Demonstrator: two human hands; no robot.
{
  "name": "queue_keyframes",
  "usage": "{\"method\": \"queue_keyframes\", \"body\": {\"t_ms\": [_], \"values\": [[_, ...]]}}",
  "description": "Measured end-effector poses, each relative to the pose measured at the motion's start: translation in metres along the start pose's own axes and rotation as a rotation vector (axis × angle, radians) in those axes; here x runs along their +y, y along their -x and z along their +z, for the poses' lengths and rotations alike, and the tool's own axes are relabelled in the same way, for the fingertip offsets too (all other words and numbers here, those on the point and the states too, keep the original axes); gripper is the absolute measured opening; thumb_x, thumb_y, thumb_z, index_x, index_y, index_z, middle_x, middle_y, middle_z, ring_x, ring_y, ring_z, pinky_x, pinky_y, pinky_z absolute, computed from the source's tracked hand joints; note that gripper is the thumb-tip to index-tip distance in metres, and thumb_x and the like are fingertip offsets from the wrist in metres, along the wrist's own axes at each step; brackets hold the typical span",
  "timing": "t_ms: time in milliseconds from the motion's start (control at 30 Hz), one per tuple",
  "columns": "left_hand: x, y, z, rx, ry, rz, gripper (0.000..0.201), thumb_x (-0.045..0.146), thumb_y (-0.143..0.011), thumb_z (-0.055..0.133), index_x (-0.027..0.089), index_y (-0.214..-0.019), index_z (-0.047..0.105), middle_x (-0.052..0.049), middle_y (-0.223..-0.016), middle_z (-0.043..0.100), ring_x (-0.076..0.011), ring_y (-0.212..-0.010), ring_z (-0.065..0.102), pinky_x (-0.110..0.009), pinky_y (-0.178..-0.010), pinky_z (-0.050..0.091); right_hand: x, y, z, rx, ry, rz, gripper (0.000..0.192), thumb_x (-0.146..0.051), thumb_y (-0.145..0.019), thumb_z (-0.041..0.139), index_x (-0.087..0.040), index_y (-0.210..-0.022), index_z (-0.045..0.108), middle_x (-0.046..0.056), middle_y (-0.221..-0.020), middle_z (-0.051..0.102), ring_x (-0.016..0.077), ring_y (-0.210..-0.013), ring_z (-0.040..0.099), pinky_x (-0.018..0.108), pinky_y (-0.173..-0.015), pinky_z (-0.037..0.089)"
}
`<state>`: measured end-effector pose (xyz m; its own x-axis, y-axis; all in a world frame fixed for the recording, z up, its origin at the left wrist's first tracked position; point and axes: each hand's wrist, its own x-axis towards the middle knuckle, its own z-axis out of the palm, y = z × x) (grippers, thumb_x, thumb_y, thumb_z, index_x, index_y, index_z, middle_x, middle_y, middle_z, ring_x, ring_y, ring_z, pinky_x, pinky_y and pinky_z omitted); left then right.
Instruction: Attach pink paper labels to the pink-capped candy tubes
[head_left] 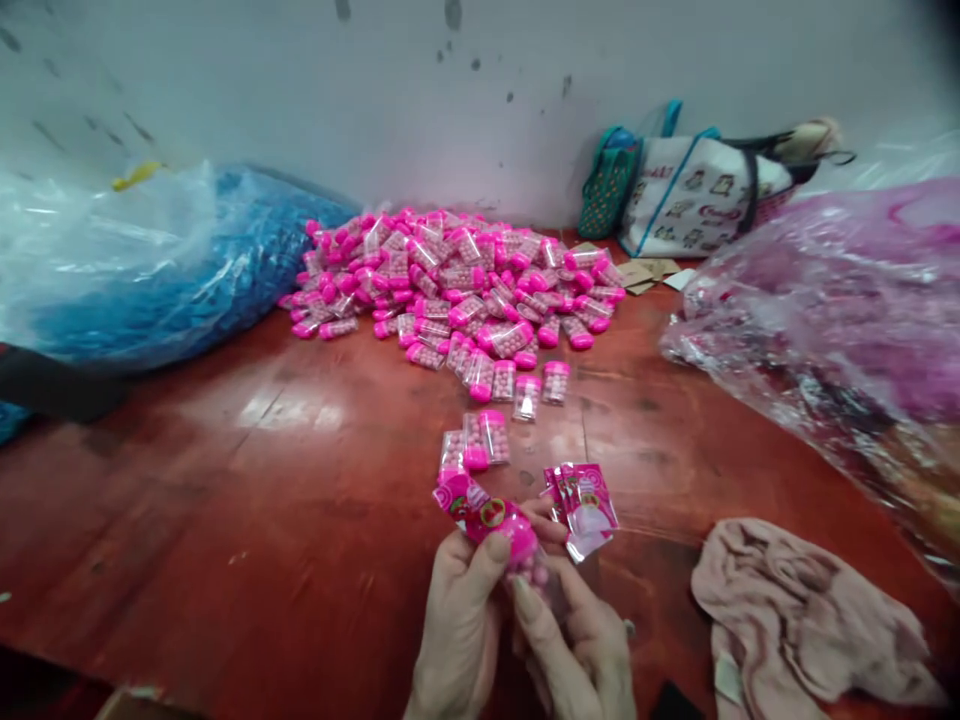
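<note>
From where I sit watching the head view, the left edge is filled by a clear plastic bag (172, 290) of blue things, with a yellow strip (137, 176) at its top; a dark, blurred object (60, 385) lies below it, on the reddish-brown surface (300, 520). Toward the upper centre I see a broad heap of pink-capped containers (457, 265), clear-bodied and full of pink beads, spilling toward the middle of the frame. A few loose containers (486, 438) stand or lie just above the hands.

At lower centre, my left hand (457, 620) has its fingers closed on the held container (531, 565), the thumb pressing near its pink end. A printed pink wrapper (480, 505) lies at that end; how far it covers it, I cannot tell. My right hand (585, 640) grasps the clear body of the same container, thumb on the near side. Just beyond the right fingers is a small stack of printed pink packets (589, 500).

Farther right, cardboard pieces (643, 272) lie before a patterned tote bag (686, 200) at upper right. A crumpled clear bag (832, 290) with pinkish contents fills the right edge, and a pinkish cloth (810, 610) lies bunched at lower right.
</note>
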<state>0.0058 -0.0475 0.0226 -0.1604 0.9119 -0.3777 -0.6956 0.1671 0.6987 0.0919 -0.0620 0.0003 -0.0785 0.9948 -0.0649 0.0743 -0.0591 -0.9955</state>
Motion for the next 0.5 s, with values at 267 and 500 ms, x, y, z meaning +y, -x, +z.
{"method": "queue_keyframes", "body": {"t_ms": [267,500], "values": [[-0.001,0.004,0.009,-0.040,-0.012,-0.024,0.028,0.038,-0.074,0.062,0.013,-0.084,0.070,-0.013,-0.089,0.068,-0.0262,-0.086,0.062,-0.035,-0.073,0.049,-0.016,-0.005,-0.011,-0.027,0.094,-0.152,0.022,-0.029,-0.085,0.047,-0.015,-0.096,0.061,-0.002,-0.056,0.054,0.0112,-0.046,0.051,0.019,-0.047,0.042],[0.000,-0.001,0.005,-0.071,-0.073,0.029,0.024,0.033,-0.076,0.059,0.013,-0.082,0.070,-0.015,-0.092,0.068,-0.0304,-0.100,0.057,-0.031,-0.066,0.051,-0.018,-0.007,-0.011,-0.138,0.052,-0.090,0.020,-0.029,-0.087,0.043,-0.016,-0.084,0.057,-0.003,-0.057,0.055,0.0099,-0.047,0.052,0.017,-0.045,0.040]]}}
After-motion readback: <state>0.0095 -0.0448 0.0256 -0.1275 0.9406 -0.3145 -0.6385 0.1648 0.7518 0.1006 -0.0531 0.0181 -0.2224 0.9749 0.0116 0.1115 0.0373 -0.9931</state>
